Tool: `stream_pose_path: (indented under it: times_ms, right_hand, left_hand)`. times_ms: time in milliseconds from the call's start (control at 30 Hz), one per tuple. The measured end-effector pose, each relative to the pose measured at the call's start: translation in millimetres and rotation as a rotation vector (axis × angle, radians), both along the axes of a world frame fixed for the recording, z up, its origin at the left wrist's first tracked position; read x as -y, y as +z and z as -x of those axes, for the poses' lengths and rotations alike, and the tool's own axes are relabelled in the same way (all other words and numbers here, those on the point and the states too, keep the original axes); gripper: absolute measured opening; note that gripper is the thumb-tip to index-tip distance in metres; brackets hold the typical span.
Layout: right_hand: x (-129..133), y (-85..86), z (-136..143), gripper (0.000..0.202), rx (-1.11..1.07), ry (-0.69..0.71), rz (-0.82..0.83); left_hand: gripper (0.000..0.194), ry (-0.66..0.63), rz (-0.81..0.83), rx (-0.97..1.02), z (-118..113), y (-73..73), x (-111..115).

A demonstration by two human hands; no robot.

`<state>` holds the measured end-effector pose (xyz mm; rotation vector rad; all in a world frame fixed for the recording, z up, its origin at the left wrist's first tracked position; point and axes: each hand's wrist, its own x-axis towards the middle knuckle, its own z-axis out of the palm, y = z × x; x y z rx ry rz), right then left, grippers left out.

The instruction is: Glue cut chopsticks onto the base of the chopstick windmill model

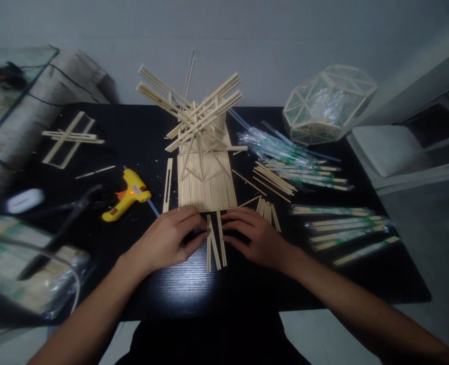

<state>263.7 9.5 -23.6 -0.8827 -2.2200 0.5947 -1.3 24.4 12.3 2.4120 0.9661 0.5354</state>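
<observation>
My left hand (180, 233) rests at the near left corner of a flat panel of pale wooden sticks (205, 195), its fingers bent and its thumb apart. Its fingertips come up to a few loose wooden chopsticks (209, 248) lying on the table. From the other side, my right hand (256, 235) has spread fingers with tips touching or very near another chopstick pair (221, 238). Neither hand visibly lifts anything. Above the panel rises a stick-built windmill model with crossed blades (197, 119); part of its body is hidden behind them.
A yellow glue gun (127, 195), pliers (81, 203) and a crossed stick frame (72, 139) lie left on the black table (247, 289). Wrapped chopsticks (346, 228) and loose sticks (273, 180) lie right. A faceted stick-framed form (329, 104) stands behind.
</observation>
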Motion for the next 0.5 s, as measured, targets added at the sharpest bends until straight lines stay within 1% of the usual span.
stream_pose_path:
  times_ms: [100, 233, 333, 500]
  right_hand:
    - [1, 0.0, 2, 0.014, -0.013, 0.004, -0.011]
    - [2, -1.2, 2, 0.017, 0.003, 0.012, -0.002]
    - [3, -1.6, 3, 0.018, 0.021, 0.007, 0.007]
    - [4, 2.4, 3, 0.023, 0.044, 0.038, 0.005]
  left_hand:
    - [0.017, -0.045, -0.001, -0.026, -1, -5.0, -1]
    - [0.019, -0.030, 0.005, -0.042, -6, -11.4, 0]
    - [0.019, -0.026, 0.026, -0.059, -7, -11.8, 0]
    - [0.020, -0.025, 0.014, -0.045, -10, -9.7, 3]
